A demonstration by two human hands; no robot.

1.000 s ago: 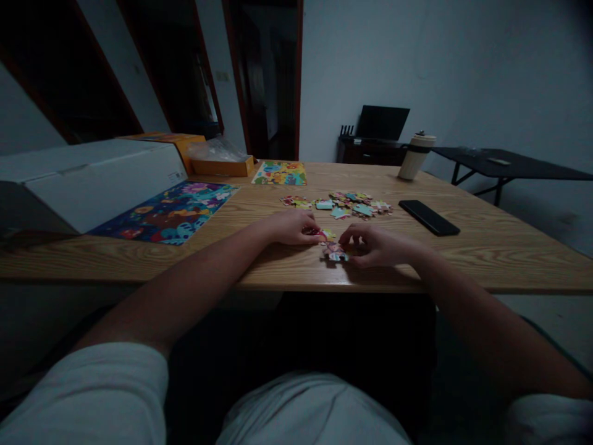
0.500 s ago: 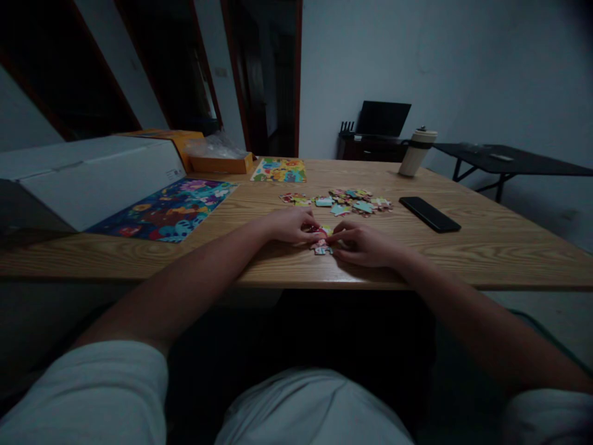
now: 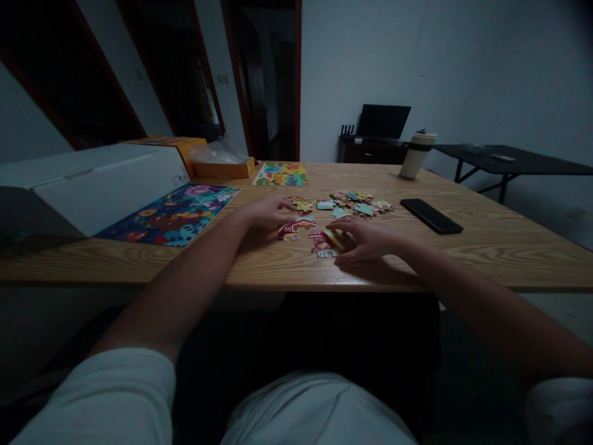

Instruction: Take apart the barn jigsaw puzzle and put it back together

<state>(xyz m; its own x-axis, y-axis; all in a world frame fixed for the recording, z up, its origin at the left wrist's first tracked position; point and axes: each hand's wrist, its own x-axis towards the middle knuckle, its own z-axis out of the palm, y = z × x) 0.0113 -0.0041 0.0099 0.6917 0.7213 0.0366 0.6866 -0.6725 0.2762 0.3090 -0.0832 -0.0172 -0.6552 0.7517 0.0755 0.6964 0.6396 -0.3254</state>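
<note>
My left hand (image 3: 269,211) hovers with its fingers apart over the left edge of a joined red-and-white group of puzzle pieces (image 3: 296,228). It holds nothing that I can see. Closer to the table's front edge lies a second small cluster of puzzle pieces (image 3: 323,246), pink and red. At its right side, my right hand (image 3: 364,238) has thumb and fingers around a yellowish puzzle piece (image 3: 340,240), which is smeared by motion. Behind both hands is a loose pile of puzzle pieces (image 3: 354,201).
On the wooden table (image 3: 491,256), a black phone (image 3: 430,216) lies right, with a cream tumbler (image 3: 418,156) behind it. Leftward are a dark blue picture sheet (image 3: 173,215), a white box (image 3: 106,185), an orange tray (image 3: 225,168) holding clear plastic, and a bright picture sheet (image 3: 282,173).
My left hand has moved left and away from the near cluster, uncovering the red-and-white group. My right hand has shifted slightly right, with the yellowish puzzle piece at its fingers.
</note>
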